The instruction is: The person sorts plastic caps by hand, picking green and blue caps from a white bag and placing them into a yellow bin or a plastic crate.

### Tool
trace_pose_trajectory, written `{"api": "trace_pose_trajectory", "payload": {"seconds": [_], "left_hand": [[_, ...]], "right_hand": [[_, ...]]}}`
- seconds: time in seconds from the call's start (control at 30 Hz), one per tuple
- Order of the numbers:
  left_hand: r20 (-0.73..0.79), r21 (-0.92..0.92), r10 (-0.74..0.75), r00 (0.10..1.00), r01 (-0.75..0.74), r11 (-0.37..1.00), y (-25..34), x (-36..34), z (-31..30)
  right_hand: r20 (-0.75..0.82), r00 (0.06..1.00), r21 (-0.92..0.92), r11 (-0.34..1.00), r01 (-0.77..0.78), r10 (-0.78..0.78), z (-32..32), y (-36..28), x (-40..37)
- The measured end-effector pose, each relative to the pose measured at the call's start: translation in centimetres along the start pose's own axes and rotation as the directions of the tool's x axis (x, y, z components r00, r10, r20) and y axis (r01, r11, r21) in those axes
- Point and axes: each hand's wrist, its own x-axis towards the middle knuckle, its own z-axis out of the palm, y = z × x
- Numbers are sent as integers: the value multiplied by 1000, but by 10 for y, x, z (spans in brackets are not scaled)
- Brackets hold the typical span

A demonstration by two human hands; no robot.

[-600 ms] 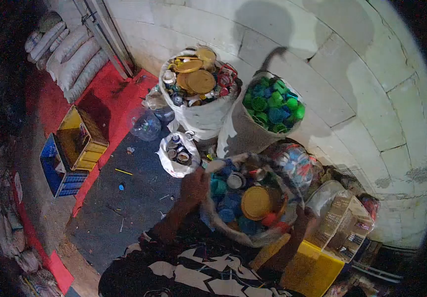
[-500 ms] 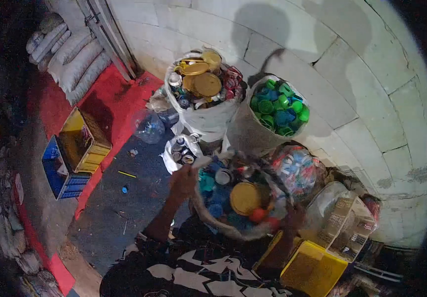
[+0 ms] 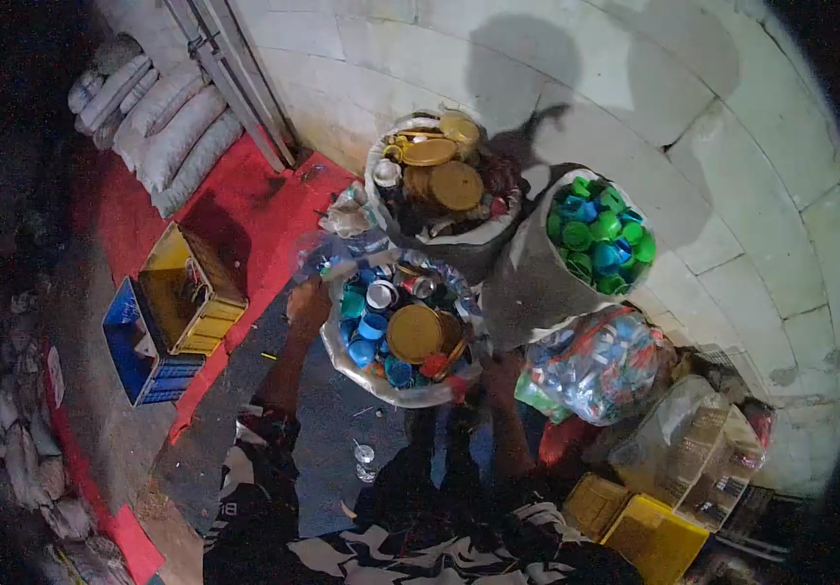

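A pale, round-mouthed sack [image 3: 342, 369] hangs between my hands, filled with blue and green plastic caps, gold-brown round lids [image 3: 414, 333], small cans and a red piece. My left hand [image 3: 307, 300] grips its rim on the left side. On the opposite side, my right hand [image 3: 491, 369] grips the rim too, its fingers in shadow and partly hidden. Just beyond stands a larger white sack [image 3: 498, 237] with yellow and brown lids. A sack of green and blue caps [image 3: 603, 234] is at the right, and a clear bag of crushed plastic and cans [image 3: 595, 366] lies near my right hand.
Blue [image 3: 152, 375] and yellow [image 3: 213, 322] crates stand at the left by a red mat [image 3: 288, 210]. Filled sacks [image 3: 162, 122] are stacked behind. Yellow tubs [image 3: 654, 541] and a beige crate [image 3: 722, 468] lie at lower right. A block wall [image 3: 615, 78] closes the far side.
Both hands have carried the held sack forward, away from my body, toward the large sack of lids. It now covers the small white bag of cans. My view has shifted slightly.
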Motion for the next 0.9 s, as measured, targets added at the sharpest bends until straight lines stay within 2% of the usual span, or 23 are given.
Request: {"api": "trace_pose_trajectory", "payload": {"seconds": [0.07,0.2,0.23,0.3,0.43,0.5,0.53,0.6,0.7,0.73,0.77,0.8,0.83,0.87,0.9], "left_hand": [[4,40,2,1000,-2,999,-19,23,33],[-62,91,132,989,-126,988,-59,45,136],[-68,95,138,988,-131,987,-68,44,162],[-76,105,121,990,-112,988,-86,43,206],[-73,86,55,996,-49,995,-121,46,259],[-86,69,28,996,-22,997,-135,44,267],[-94,61,10,995,-4,998,-138,45,264],[-85,60,-38,996,43,997,-146,47,273],[-65,132,-98,993,106,986,-180,56,338],[-51,59,-143,988,146,988,-172,50,326],[-40,-71,-201,979,198,978,-164,43,312],[-29,-255,-272,962,256,933,-150,36,290],[-14,-338,-311,950,288,896,-142,32,276],[7,-376,-336,942,314,872,-139,30,269],[52,-305,-315,948,315,899,-144,32,274]], "right_hand": [[-37,996,-134,988,74,-79,70,66,26],[-132,959,-427,887,173,-251,203,199,67],[-78,980,-485,866,123,-182,217,206,78],[12,998,-555,830,60,-64,230,201,90],[103,991,-466,884,-30,88,208,156,84],[137,985,-438,899,-33,103,207,145,82],[100,995,-437,899,39,6,216,149,86],[94,987,-253,962,-105,133,220,147,89],[114,978,-80,983,-164,172,209,127,94],[123,979,-43,986,-160,164,212,133,94],[109,988,-143,985,-96,112,216,138,94],[102,993,-243,970,-31,58,240,174,98],[99,995,-338,941,34,0,253,196,99],[112,987,-283,956,-78,114,243,179,97],[129,967,-227,955,-189,222,220,135,96]]}}
